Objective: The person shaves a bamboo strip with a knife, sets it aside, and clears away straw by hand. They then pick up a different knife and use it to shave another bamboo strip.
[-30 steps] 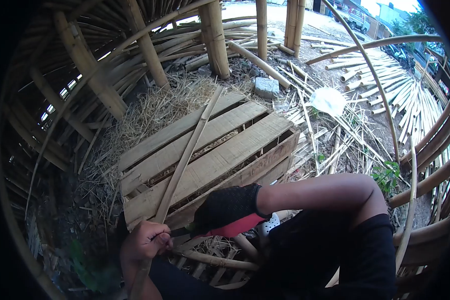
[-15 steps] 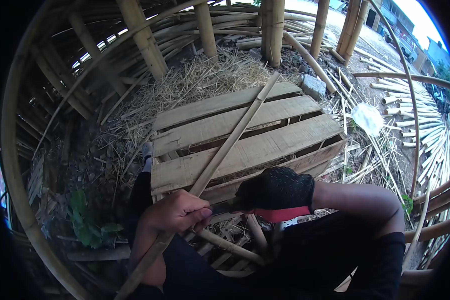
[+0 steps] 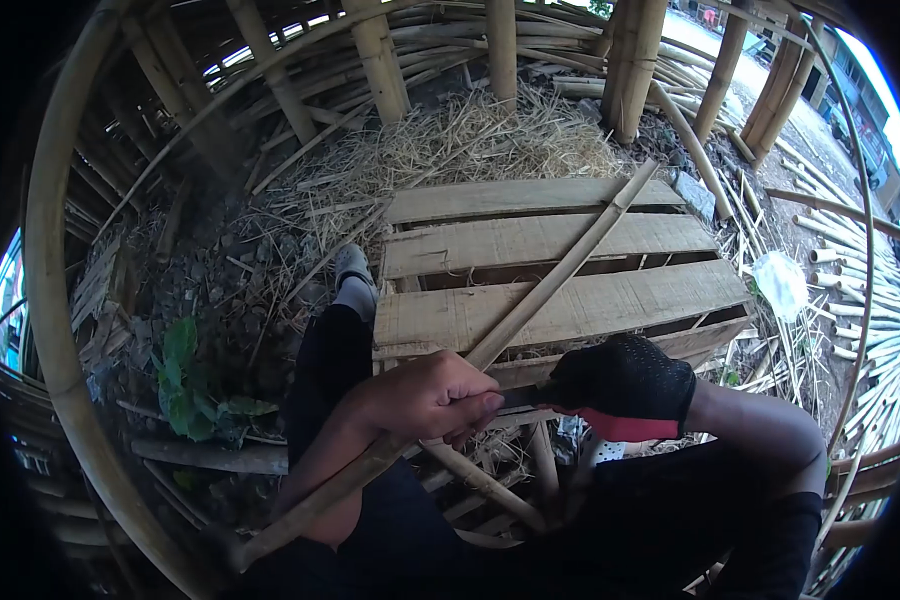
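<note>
My bare left hand (image 3: 432, 397) is closed around a long split bamboo strip (image 3: 540, 290), which runs diagonally from the lower left up across a slatted wooden crate (image 3: 560, 305). A black and red glove covers my right hand (image 3: 625, 390), whose fingers are wrapped round the handle of a dark tool. The tool's blade (image 3: 520, 397) points left and meets the strip beside my left thumb; its tip is hidden by that hand. The strip's upper part lies over the crate's top slats.
Straw (image 3: 510, 135) and upright bamboo posts (image 3: 635, 70) stand behind the crate. Cut bamboo poles (image 3: 860, 290) and a white bag (image 3: 780, 285) are at the right. A curved bamboo pole (image 3: 55, 300) arcs along the left, near a green plant (image 3: 182, 380).
The view has turned left, so the crate and both hands appear farther right. My left shoe now shows more fully. Both hands keep their hold.
</note>
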### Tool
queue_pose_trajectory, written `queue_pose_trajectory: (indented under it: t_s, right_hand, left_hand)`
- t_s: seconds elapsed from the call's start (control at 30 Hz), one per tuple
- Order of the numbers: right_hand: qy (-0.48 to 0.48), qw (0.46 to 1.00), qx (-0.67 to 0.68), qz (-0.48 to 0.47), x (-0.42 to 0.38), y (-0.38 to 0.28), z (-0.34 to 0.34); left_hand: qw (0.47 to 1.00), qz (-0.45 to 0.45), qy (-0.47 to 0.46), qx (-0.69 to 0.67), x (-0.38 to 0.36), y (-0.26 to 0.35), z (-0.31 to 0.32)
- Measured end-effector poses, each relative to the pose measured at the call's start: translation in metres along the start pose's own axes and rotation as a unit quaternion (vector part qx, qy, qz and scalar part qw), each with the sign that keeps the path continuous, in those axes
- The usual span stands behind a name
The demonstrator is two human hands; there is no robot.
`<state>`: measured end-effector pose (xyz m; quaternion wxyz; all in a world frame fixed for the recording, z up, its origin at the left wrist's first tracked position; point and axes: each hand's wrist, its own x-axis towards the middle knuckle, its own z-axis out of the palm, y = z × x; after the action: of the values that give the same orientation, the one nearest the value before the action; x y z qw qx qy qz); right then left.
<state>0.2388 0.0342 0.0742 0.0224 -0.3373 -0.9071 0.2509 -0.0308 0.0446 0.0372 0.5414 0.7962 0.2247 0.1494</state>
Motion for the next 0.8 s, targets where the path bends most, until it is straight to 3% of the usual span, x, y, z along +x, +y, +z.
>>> queue_pose_trajectory:
  t_s: [0.13, 0.2, 0.27, 0.33, 0.37, 0.4, 0.47, 0.53, 0.6, 0.63, 0.67, 0.73, 0.8]
  right_hand:
    - [-0.011, 0.996, 0.037, -0.074, 0.004, 0.006, -0.004]
    - [-0.122, 0.989, 0.084, 0.017, 0.008, 0.001, -0.014]
    - [-0.149, 0.985, 0.083, 0.002, 0.013, 0.011, -0.003]
    - [-0.054, 0.958, 0.109, -0.261, 0.019, 0.031, 0.023]
    - [-0.103, 0.944, 0.159, -0.269, 0.020, 0.035, 0.026]
    - [-0.104, 0.944, 0.157, -0.272, 0.021, 0.030, 0.020]
    - [-0.238, 0.945, 0.219, -0.044, 0.020, 0.014, 0.006]
    - [-0.234, 0.957, 0.166, -0.048, 0.025, 0.011, 0.005]
    - [-0.255, 0.946, 0.196, 0.030, 0.029, 0.005, -0.001]
    - [-0.170, 0.950, 0.246, -0.089, 0.023, 0.017, 0.014]
    - [-0.172, 0.950, 0.245, -0.091, 0.020, 0.029, 0.018]
    - [-0.153, 0.955, 0.179, -0.183, 0.021, 0.036, 0.016]
    - [-0.177, 0.954, 0.182, -0.159, 0.017, 0.045, 0.020]
  left_hand:
    - [0.999, 0.003, -0.019, -0.036, 0.003, -0.004, 0.006]
    - [0.999, 0.018, -0.033, -0.016, 0.005, -0.003, 0.004]
    - [0.999, -0.010, -0.030, -0.030, 0.005, -0.004, 0.006]
    - [0.999, -0.019, -0.028, -0.030, 0.007, -0.006, 0.006]
    - [0.999, 0.031, -0.024, 0.024, 0.009, -0.010, 0.007]
    - [0.993, 0.081, -0.021, 0.079, 0.010, -0.012, 0.006]
    - [0.995, 0.058, -0.002, 0.076, 0.007, -0.010, 0.007]
    - [0.997, 0.033, 0.018, 0.072, 0.006, -0.012, 0.008]
    - [0.995, 0.054, 0.033, 0.083, 0.007, -0.017, 0.009]
    - [0.995, 0.052, 0.035, 0.083, 0.006, -0.016, 0.009]
    - [0.996, 0.043, 0.033, 0.068, 0.007, -0.014, 0.008]
    - [0.998, 0.034, 0.031, 0.053, 0.005, -0.010, 0.005]
    - [1.000, 0.005, 0.019, 0.007, 0.004, -0.007, 0.002]
